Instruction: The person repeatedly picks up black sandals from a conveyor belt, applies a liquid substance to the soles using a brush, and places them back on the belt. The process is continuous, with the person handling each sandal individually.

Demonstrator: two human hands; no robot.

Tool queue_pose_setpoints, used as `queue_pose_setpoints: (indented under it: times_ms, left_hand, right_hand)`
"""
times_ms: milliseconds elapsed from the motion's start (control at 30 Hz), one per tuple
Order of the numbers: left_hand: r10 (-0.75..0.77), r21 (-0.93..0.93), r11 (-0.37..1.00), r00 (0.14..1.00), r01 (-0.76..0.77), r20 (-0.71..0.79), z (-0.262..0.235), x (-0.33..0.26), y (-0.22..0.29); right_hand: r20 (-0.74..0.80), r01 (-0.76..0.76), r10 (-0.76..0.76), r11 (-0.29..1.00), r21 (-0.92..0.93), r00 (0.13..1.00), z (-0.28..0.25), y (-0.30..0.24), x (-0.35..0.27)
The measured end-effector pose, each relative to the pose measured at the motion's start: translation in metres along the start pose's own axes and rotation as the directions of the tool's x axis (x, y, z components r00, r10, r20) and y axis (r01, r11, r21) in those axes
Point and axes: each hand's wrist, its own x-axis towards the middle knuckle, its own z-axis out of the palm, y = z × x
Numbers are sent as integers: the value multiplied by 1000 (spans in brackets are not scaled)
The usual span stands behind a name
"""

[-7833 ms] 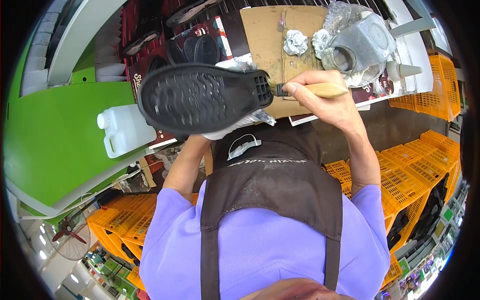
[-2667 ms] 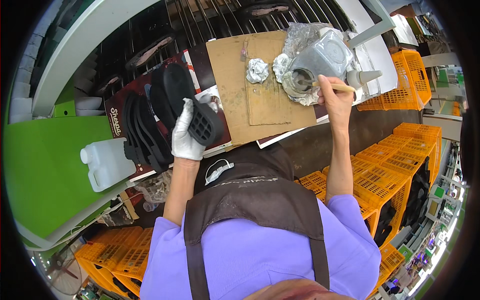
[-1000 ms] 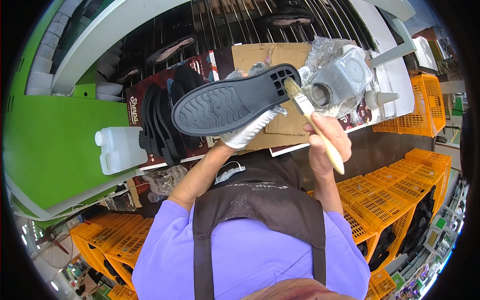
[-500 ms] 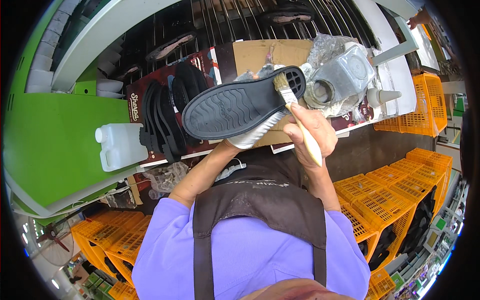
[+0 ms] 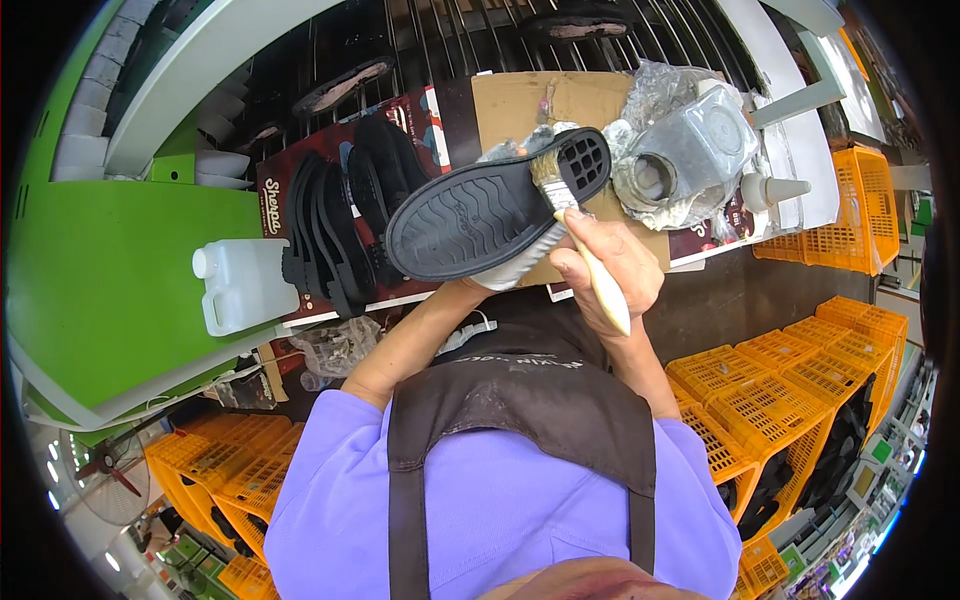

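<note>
A black shoe sole with wavy ridges and a gridded heel is held up over the bench. My left hand, in a whitish glove, supports it from beneath; most of its fingers are hidden behind the sole. In my bare right hand is a paintbrush with a pale handle, gripped between thumb and fingers. The bristles touch the inner face of the sole, just left of the heel grid. Close by on the right lies a clear plastic jar on its side, with its open mouth toward the sole.
More black soles stand at the left on a dark red printed board. A white jug is at the bench's left end, a white nozzle bottle at its right. Behind is a rack of metal rods; yellow crates are stacked lower right.
The brush has slid slightly left, from the edge of the heel grid onto the area beside it. The sole's toe end has shifted a little right.
</note>
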Motion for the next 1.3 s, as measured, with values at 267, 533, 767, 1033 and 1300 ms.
queue_pose_setpoints:
  times_ms: [267,533,767,1033,1300]
  left_hand:
    - [-83,-159,984,997,82,1,-3,-6,-2]
    - [-66,-386,919,997,79,46,-2,-5,0]
    - [-103,-507,851,990,136,92,1,-5,-3]
    - [-114,-496,853,985,163,128,2,-6,-5]
    - [-125,-373,909,975,187,186,4,-15,-18]
  right_hand:
    - [-2,7,-7,999,33,1000,9,-4,-4]
    - [27,13,-13,1000,1,1000,12,-9,-7]
    - [17,33,-34,999,27,999,14,-8,-8]
    - [11,18,-19,997,81,1000,17,-12,-8]
    - [46,-32,26,988,150,999,16,-14,-7]
